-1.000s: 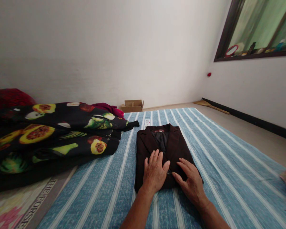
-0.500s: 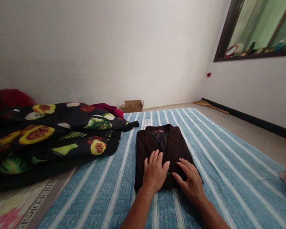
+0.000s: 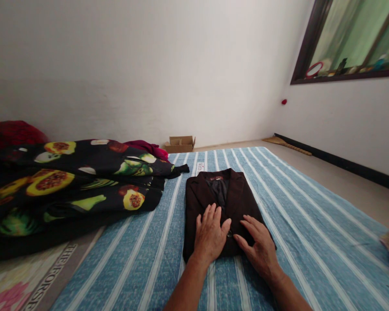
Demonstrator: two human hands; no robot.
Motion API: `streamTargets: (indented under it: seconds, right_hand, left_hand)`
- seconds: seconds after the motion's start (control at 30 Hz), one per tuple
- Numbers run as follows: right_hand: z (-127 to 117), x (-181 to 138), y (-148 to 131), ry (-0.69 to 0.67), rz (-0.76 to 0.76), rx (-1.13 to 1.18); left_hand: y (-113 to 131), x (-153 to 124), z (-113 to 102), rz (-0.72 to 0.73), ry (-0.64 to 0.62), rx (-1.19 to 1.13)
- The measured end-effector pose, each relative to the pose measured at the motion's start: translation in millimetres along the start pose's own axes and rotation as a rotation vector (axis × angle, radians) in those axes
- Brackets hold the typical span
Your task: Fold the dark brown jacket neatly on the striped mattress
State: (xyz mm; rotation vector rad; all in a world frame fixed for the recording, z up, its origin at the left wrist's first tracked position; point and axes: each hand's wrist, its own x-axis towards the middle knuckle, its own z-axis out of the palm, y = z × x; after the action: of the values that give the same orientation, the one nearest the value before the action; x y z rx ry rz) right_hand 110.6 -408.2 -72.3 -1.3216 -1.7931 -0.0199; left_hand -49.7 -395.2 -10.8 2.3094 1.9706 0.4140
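Dark brown cloth, a folded jacket (image 3: 225,203), lies flat near the middle of a blue-and-white striped mattress (image 3: 298,224), collar pointing away toward the far wall. Both palms press on its near edge. The left hand (image 3: 210,235) rests flat on the near left part of the jacket, fingers spread and extended, gripping nothing. The right hand (image 3: 261,248) lies just beside it at the near right corner, fingers stretched out loosely over cloth and mattress, also holding nothing; its index fingertip comes close to the left thumb.

Left of the jacket, a black fruit-print garment (image 3: 71,181) sprawls in a heap, one dark corner reaching onto the mattress near the jacket's collar. Behind it sits a crimson piece of cloth (image 3: 147,149), and a red cushion (image 3: 13,131) at the far left. Beyond the mattress, against the wall, stands a small cardboard box (image 3: 180,143) with its flaps open; what is inside cannot be made out. A printed mat (image 3: 26,276) lies at the near left.
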Motion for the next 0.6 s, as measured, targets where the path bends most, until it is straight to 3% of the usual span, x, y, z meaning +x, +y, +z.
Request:
streamTargets:
  seconds: [0.6]
  right_hand:
    - [-0.8,0.7,-0.4,-0.003,0.005,0.009]
  left_hand:
    - [-1.4,0.5,3.3,0.006,0.015,-0.002]
